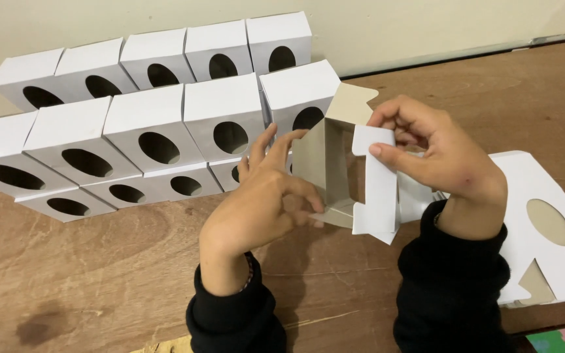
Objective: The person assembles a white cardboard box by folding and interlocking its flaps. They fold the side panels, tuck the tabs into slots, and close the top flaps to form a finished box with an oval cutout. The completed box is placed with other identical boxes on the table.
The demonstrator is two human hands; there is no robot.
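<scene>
A left hand (256, 202) braces a half-folded white carton (354, 176) while the right hand (439, 157) pinches its top flap, best creased squarely, beside stacked finished boxes (152, 131).

— How were the hands set?
— The left hand (263, 202) was raised, palm turned away, fingers (276, 147) spread upward, thumb tucked low.
— And the other?
— The right hand (436, 160) was curled, thumb and forefinger pinched together; the other fingers were folded under, probably bent. Both wrists came out of black sleeves (449, 281), forearms angled inward toward each other.
</scene>
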